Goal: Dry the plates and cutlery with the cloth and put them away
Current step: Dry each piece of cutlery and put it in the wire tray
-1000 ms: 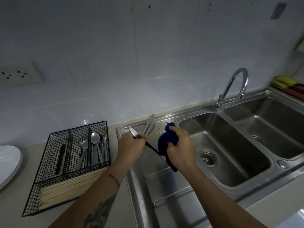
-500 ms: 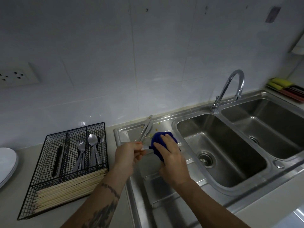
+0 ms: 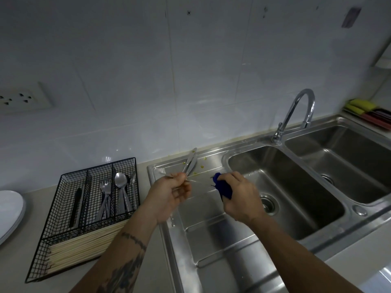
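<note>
Glossy steel sink [image 3: 239, 246], blue cloth [image 3: 224, 187]

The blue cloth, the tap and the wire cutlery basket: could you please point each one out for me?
blue cloth [image 3: 223, 187]: head view, on the bunched fabric that shows beside the right hand.
tap [image 3: 303, 97]: head view, on the curved spout.
wire cutlery basket [image 3: 63, 192]: head view, on its left wall.

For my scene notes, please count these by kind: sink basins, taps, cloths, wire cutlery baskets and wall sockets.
Stainless steel sink basins: 2
Curved chrome tap: 1
Dark blue cloth: 1
Black wire cutlery basket: 1
White wall socket: 1
Total: 6
</note>
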Demonstrator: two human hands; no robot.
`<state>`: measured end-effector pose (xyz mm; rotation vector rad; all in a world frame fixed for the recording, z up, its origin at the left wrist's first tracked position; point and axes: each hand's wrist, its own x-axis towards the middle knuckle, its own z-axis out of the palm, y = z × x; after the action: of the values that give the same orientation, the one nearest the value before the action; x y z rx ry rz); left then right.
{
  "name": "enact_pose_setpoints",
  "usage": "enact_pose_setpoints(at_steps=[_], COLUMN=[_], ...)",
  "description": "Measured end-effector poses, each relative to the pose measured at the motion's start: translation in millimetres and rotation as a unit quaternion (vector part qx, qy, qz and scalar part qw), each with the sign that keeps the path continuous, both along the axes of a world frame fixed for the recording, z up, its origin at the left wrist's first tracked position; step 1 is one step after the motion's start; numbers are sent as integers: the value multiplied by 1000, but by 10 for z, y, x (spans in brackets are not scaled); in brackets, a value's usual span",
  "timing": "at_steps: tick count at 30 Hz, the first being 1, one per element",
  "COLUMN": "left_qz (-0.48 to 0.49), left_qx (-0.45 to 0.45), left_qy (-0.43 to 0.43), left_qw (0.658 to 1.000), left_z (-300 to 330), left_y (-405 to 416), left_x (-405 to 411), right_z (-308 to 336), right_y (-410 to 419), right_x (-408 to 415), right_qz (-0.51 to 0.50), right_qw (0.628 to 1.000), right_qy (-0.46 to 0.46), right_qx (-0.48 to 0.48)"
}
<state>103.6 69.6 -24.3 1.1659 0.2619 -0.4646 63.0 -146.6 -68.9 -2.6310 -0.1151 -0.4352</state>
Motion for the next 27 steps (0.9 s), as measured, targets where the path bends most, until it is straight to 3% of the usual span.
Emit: enact_pose_setpoints(at_steps=[4,7,11,16,20,27], left_qz=[8,64,127,155,154,161], left_qx=[102,134,133,142,131,112], left_qy=[-84,-91,-58,-6,-1,-20], left_qw=[991,985,981,978,979,980], left_z=[-28,-152,-229,-298,-389,-294], left_y=[56,2,-146,-36,83,36], left_x=[57,31,-29,-8,-24,-17], right_z=[71,145,172,-134,-184,-43], right_y=[-82,95,594,630,419,789], right_x=[23,29,-59,-149,-140,-125], right_qz=[28,-43,-26,51,-2,90], right_qw=[996,997,998,996,999,991], right_qy=[67,48,-48,-46,2,-64], right_qx=[59,50,15,-47,-43,-71])
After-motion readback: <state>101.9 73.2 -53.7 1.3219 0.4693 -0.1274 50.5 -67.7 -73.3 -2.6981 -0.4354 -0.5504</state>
